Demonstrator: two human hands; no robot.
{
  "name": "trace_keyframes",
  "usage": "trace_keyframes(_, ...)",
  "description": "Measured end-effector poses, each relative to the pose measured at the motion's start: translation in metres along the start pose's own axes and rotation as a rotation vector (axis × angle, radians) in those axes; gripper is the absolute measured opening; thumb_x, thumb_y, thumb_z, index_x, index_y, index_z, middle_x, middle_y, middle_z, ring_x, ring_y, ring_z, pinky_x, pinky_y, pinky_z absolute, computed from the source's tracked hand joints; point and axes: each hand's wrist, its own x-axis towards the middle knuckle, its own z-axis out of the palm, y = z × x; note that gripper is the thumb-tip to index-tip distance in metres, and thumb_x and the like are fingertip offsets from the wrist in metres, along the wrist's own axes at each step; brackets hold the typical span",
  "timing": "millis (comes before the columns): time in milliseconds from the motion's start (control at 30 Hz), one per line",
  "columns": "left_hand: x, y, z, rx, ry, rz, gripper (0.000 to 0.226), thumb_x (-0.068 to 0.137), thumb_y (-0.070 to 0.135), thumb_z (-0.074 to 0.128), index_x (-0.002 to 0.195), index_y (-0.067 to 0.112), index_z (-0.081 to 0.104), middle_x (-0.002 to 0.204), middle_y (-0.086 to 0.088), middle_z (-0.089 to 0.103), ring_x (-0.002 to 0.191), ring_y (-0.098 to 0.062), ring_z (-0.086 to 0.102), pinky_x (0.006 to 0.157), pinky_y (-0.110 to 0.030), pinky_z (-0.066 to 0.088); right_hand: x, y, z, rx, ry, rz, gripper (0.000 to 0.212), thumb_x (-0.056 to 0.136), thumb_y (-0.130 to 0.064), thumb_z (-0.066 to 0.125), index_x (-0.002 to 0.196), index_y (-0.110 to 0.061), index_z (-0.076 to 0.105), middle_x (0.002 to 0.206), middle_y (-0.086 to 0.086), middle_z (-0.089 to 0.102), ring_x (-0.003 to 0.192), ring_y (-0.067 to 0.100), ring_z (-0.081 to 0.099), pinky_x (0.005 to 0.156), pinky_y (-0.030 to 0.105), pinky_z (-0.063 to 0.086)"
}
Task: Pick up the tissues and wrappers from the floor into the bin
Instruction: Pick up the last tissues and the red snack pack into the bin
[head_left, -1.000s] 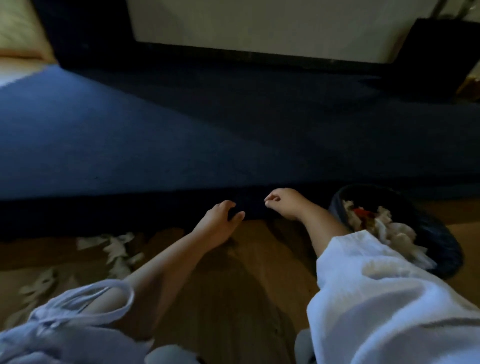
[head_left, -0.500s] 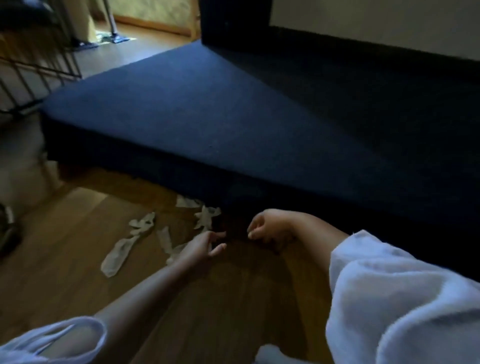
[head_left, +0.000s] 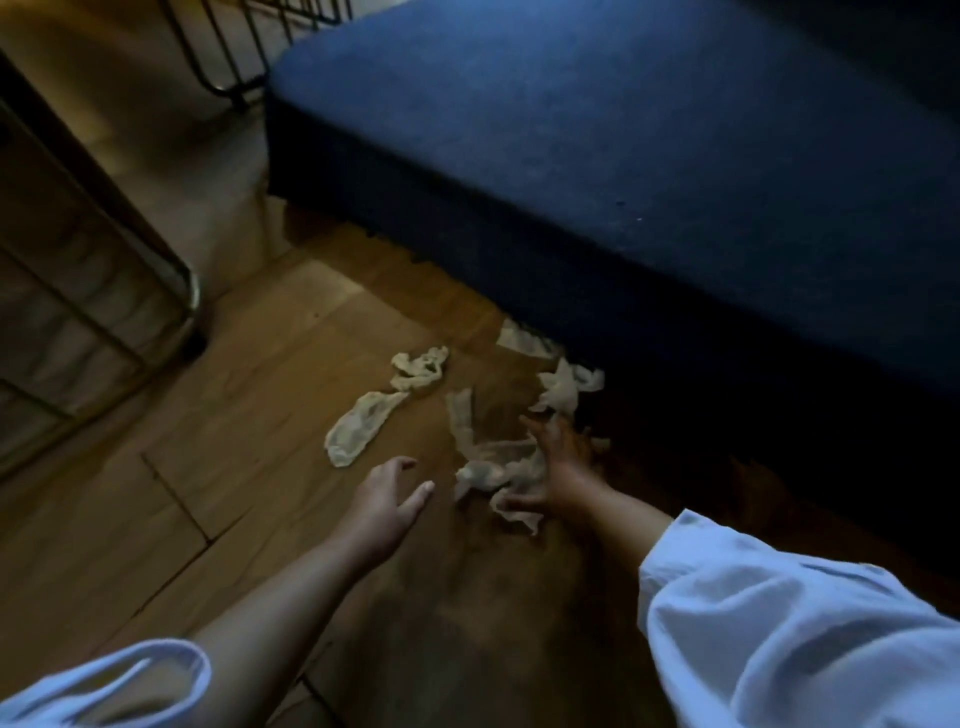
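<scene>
Head view: our left hand (head_left: 387, 499) hovers spread, empty; our right hand (head_left: 558, 467) presses splayed fingers on crumpled white tissues (head_left: 498, 467) on the brown wooden floor (head_left: 218, 467), more tissues beside the dark blue upholstered bed (head_left: 597, 130)

The view has been swung left and down, so the bin seen a second ago is out of frame and a lot more of the wooden floor (head_left: 218, 467) is shown, with the scattered tissues (head_left: 363, 426) now in the middle. The right hand (head_left: 558, 467) has been moved off the sofa (head_left: 623, 156) edge and laid flat on the crumpled tissue pile (head_left: 498, 470), fingers spread. The left hand (head_left: 387, 501) has been pushed forward too and is now hovering open just beside that pile, not touching it.
</scene>
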Motion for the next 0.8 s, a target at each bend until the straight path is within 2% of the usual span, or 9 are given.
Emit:
trace_keyframes(133, 0.034, -0.018, -0.009, -0.070, 0.173, -0.128, 0.053, 0.093, 0.037, 0.049, 0.137, 0.010, 0.038, 0.145, -0.012, 0.033, 0.132, -0.027, 0.036, 0.105, -0.038, 0.034, 0.022, -0.002, 0.032, 0.152, 0.107, -0.053, 0.100, 0.062, -0.063, 0.072, 0.141, -0.045, 0.014, 0.155, 0.001, -0.003, 0.145, 0.026, -0.002, 0.118, 0.045, 0.015)
trace_keyframes(233, 0.063, -0.030, -0.015, -0.115, 0.293, -0.210, 0.055, 0.093, 0.034, 0.050, 0.138, 0.006, 0.035, 0.149, -0.017, 0.024, 0.134, -0.032, 0.032, 0.107, -0.039, 0.032, 0.026, -0.008, 0.055, 0.084, 0.184, -0.183, 0.069, 0.076, -0.048, 0.068, 0.136, -0.031, 0.038, 0.151, 0.005, 0.021, 0.141, 0.026, 0.016, 0.115, 0.040, 0.021)
trace_keyframes(300, 0.080, -0.039, -0.018, -0.116, 0.319, -0.287, 0.060, 0.091, 0.037, 0.052, 0.141, 0.009, 0.031, 0.152, -0.017, 0.018, 0.134, -0.035, 0.031, 0.107, -0.041, 0.031, 0.026, -0.005, 0.067, 0.107, 0.173, -0.321, 0.045, 0.084, -0.028, 0.062, 0.126, -0.019, 0.051, 0.144, 0.011, 0.036, 0.135, 0.029, 0.032, 0.111, 0.039, 0.029)
trace_keyframes(333, 0.089, -0.046, -0.018, -0.116, 0.313, -0.316, 0.063, 0.091, 0.040, 0.052, 0.142, 0.011, 0.029, 0.153, -0.016, 0.015, 0.136, -0.036, 0.028, 0.108, -0.043, 0.030, 0.024, -0.002, 0.070, 0.146, 0.143, -0.372, 0.035, 0.084, -0.020, 0.057, 0.119, -0.016, 0.055, 0.135, 0.014, 0.045, 0.127, 0.029, 0.041, 0.105, 0.039, 0.036)
trace_keyframes(400, 0.103, -0.055, -0.018, -0.110, 0.274, -0.349, 0.070, 0.089, 0.045, 0.051, 0.145, 0.013, 0.025, 0.156, -0.015, 0.009, 0.142, -0.035, 0.017, 0.112, -0.044, 0.024, 0.021, 0.006, 0.069, 0.229, 0.118, -0.422, 0.027, 0.082, -0.015, 0.050, 0.109, -0.015, 0.055, 0.114, 0.015, 0.054, 0.106, 0.019, 0.050, 0.086, 0.026, 0.043)
trace_keyframes(467, 0.113, -0.057, -0.015, -0.126, 0.236, -0.353, 0.077, 0.085, 0.053, 0.052, 0.147, 0.016, 0.023, 0.157, -0.012, 0.004, 0.143, -0.035, 0.010, 0.114, -0.047, 0.018, 0.022, 0.012, 0.059, 0.375, 0.165, -0.381, 0.027, 0.081, -0.011, 0.051, 0.105, 0.000, 0.056, 0.103, 0.011, 0.050, 0.093, 0.005, 0.047, 0.079, 0.015, 0.038)
trace_keyframes(633, 0.121, -0.035, 0.013, -0.108, 0.192, -0.204, 0.093, 0.067, 0.083, 0.040, 0.145, 0.037, 0.019, 0.158, -0.004, 0.007, 0.145, -0.032, 0.003, 0.117, -0.054, 0.005, 0.040, 0.015, 0.003, 0.634, 0.482, -0.197, 0.025, 0.082, -0.012, 0.046, 0.097, 0.002, 0.061, 0.100, 0.018, 0.057, 0.093, 0.021, 0.054, 0.081, 0.019, 0.042)
trace_keyframes(733, 0.115, -0.015, 0.040, -0.004, 0.131, -0.160, 0.087, 0.076, 0.075, 0.039, 0.147, 0.035, 0.009, 0.159, -0.001, -0.003, 0.146, -0.029, -0.004, 0.115, -0.053, -0.002, 0.066, 0.016, -0.032, 0.590, 0.610, -0.055, 0.028, 0.091, -0.011, 0.039, 0.098, 0.006, 0.060, 0.104, 0.022, 0.058, 0.094, 0.019, 0.052, 0.083, 0.023, 0.037)
trace_keyframes(800, 0.108, -0.002, 0.055, 0.023, 0.099, -0.113, 0.083, 0.081, 0.068, 0.041, 0.148, 0.030, 0.011, 0.159, -0.002, -0.001, 0.146, -0.028, -0.002, 0.116, -0.052, -0.001, 0.085, 0.017, -0.047, 0.565, 0.587, 0.002, 0.037, 0.092, -0.020, 0.035, 0.104, 0.007, 0.056, 0.107, 0.020, 0.053, 0.102, 0.026, 0.052, 0.080, 0.021, 0.034)
